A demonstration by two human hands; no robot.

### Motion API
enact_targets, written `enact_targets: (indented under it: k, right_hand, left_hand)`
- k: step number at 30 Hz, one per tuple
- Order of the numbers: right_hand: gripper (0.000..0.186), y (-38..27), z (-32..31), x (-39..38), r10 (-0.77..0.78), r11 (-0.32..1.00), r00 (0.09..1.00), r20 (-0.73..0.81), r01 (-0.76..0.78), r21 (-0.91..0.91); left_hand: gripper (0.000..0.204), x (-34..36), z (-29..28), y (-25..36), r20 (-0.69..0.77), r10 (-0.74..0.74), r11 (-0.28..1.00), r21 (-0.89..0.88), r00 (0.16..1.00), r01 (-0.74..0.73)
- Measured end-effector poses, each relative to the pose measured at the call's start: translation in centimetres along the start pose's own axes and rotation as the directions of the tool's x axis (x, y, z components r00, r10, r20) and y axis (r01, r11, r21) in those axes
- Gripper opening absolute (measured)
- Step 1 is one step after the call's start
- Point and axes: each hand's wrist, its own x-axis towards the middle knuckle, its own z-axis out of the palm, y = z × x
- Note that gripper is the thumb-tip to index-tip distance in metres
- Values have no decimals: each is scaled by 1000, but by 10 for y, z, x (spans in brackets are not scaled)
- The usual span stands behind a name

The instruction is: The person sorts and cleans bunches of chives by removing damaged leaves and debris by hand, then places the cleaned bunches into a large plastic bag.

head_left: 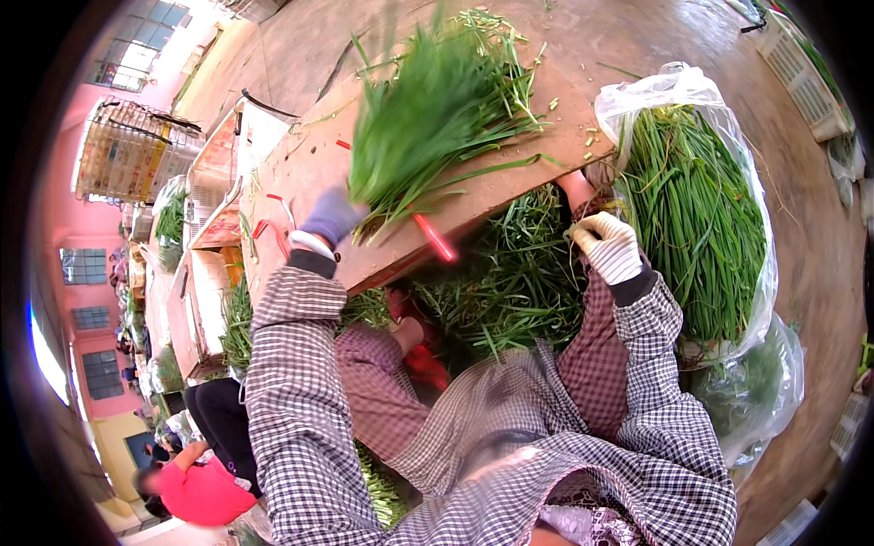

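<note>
- Left hand [330, 217]: grip closed on the end of a blurred green bunch [419, 123], over the surface [309, 164].
- Right hand [608, 246]: grip curled near bagged greens [696, 209]; can't tell if it's holding anything.

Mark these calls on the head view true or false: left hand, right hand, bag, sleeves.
1. The left hand is at the near end of the blurred green bunch. True.
2. The right hand is inside the plastic bag. False: the right hand is outside the plastic bag, to its left.
3. The bag holds long green stalks. True.
4. Both sleeves are plain red. False: the sleeves are dark-and-white checked.
</note>
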Motion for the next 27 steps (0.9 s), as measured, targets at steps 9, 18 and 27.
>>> enact_targets:
  k: [9, 18, 27]
  right_hand:
    - [12, -42, 73, 36, -212, 976, 967, 139, 217, -22]
    - [11, -168, 211, 130, -553, 833, 810, 198, 538, 127]
    - [14, -117, 258, 171, -445, 837, 804, 394, 530, -138]
  left_hand:
    - [102, -31, 39, 13, -125, -24, 982, 184, 992, 47]
    - [95, -51, 77, -11, -402, 205, 974, 0, 892, -224]
    - [58, -63, 35, -41, -546, 103, 949, -195, 831, -246]
